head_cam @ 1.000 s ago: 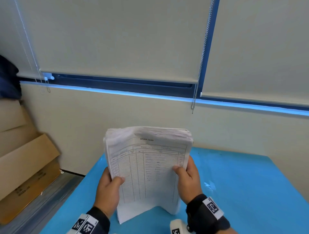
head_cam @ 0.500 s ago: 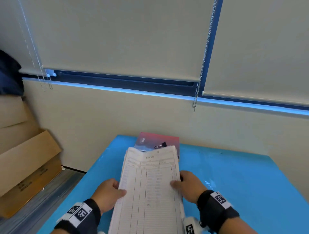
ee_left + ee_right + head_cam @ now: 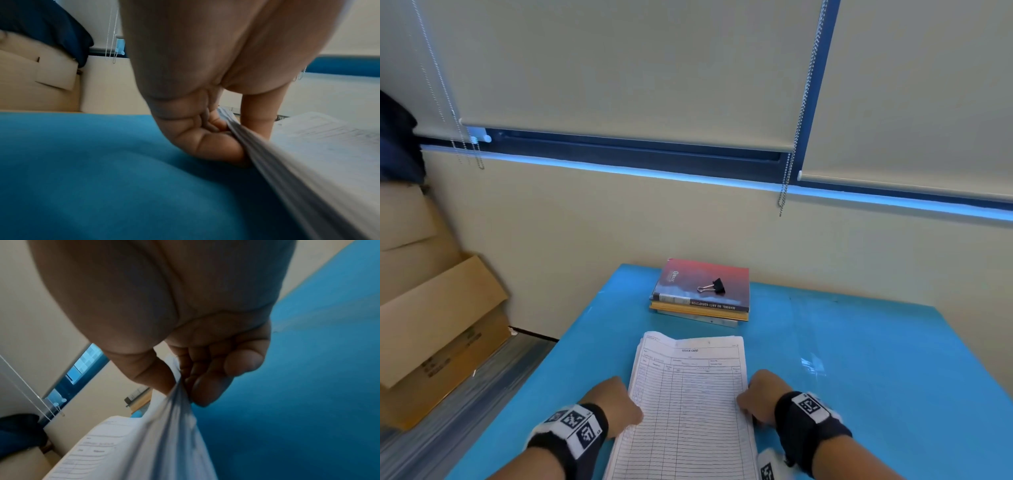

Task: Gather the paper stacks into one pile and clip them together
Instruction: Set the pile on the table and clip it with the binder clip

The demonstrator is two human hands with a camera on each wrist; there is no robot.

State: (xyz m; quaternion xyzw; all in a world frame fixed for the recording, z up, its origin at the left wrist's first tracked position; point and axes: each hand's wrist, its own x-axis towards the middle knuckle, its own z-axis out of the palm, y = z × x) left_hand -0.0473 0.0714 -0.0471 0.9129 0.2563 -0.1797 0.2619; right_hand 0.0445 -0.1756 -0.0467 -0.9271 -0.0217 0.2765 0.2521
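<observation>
A thick paper stack (image 3: pixel 688 404) of printed stock-card forms lies flat on the blue table (image 3: pixel 876 377), between my two hands. My left hand (image 3: pixel 616 404) grips its left edge, thumb on top and fingers curled beneath, as the left wrist view shows on the paper stack (image 3: pixel 318 154). My right hand (image 3: pixel 760 397) pinches the right edge of the paper stack (image 3: pixel 160 426) between thumb and fingers. A black binder clip (image 3: pixel 714 286) with silver handles lies on a pile of books (image 3: pixel 702 294) at the table's far edge.
The book pile sits against the cream wall under the window blinds. Cardboard boxes (image 3: pixel 431 308) stand on the floor to the left of the table. Bead chains (image 3: pixel 787 192) hang from the blinds.
The paper stack was held upright a second ago; both hands have lowered it flat onto the table, and the books and clip behind it have come into view.
</observation>
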